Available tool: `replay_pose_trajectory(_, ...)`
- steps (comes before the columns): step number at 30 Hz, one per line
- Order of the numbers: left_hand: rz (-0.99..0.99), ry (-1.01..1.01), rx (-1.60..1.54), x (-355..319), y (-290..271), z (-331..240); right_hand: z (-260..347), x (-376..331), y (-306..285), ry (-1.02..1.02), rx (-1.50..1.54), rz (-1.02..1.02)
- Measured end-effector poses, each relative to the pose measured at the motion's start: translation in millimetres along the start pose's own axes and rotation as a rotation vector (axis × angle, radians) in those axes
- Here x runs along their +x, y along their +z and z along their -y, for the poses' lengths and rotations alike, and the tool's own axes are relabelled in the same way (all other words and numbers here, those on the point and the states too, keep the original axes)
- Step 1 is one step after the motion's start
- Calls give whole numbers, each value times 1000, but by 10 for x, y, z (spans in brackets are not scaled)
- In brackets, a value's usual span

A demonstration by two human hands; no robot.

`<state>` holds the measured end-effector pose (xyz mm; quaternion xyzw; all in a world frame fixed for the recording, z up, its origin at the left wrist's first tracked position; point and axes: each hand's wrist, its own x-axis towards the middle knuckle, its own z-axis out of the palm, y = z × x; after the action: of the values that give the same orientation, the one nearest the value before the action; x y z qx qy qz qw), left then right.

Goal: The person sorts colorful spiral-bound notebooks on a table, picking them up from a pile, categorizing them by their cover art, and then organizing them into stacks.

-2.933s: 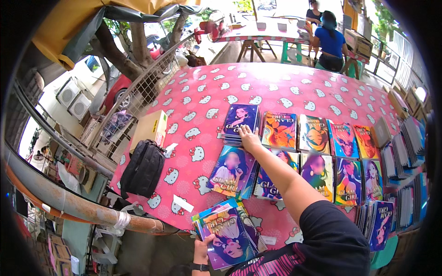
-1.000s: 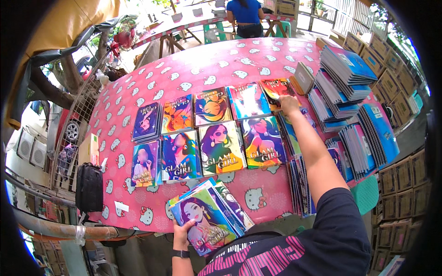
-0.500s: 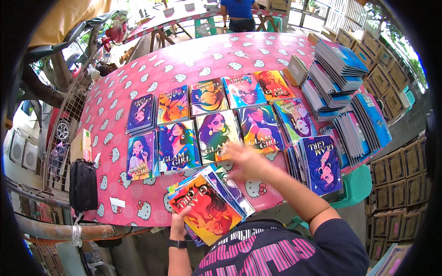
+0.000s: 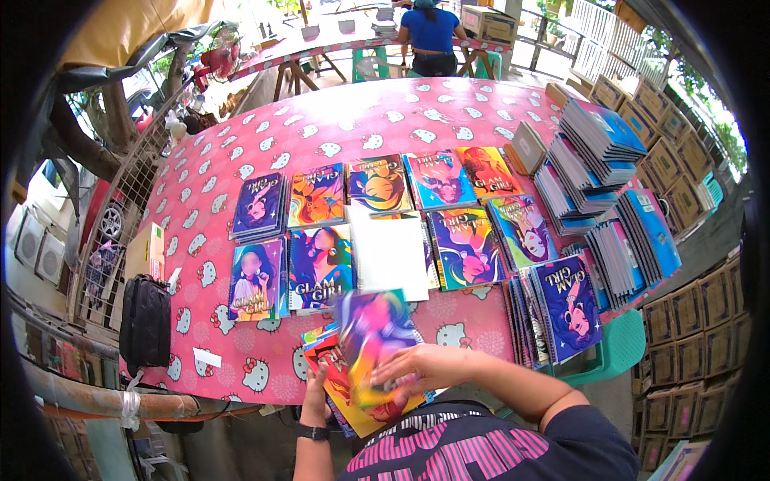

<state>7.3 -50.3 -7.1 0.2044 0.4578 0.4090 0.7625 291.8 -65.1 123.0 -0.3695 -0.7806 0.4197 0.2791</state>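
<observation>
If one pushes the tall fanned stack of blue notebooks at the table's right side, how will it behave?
The fanned stack of blue notebooks is already stepped and leaning, so it would probably slide apart. Its many layers suggest it is heavy. The glossy covers look slippery.

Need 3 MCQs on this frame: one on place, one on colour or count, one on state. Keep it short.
1. Where does the black pouch lie?
A. at the table's left edge
B. on the notebook stacks at the right
C. in the middle of the rows

2. What colour is the tablecloth?
A. plain blue
B. pink with white cat faces
C. green stripes

3. How does the notebook in the middle of the near row lie?
A. standing on edge
B. cover up like its neighbours
C. showing a blank white face

Answers:
1 A: it sits beside the yellow box, left of the rows.
2 B: pink cloth with white faces covers the table.
3 C: it alone shows white.
</observation>
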Motion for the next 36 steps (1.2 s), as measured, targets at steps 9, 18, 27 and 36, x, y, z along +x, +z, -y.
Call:
replay_pose_trajectory(9,11,58,231,-181,213,-129,-1816,666,-1876,515,-609,-904)
replay_pose_trajectory(18,59,-68,138,-174,170,-170,-2859,416,-2596,1287,-570,-816)
replay_pose_trajectory(27,17,-21,125,-110,275,-174,-2832,179,-2583,987,-639,-1060)
replay_pose_trajectory(36,-17,-4,-68,-85,80,-71,-400,-261,-366,426,737,-862)
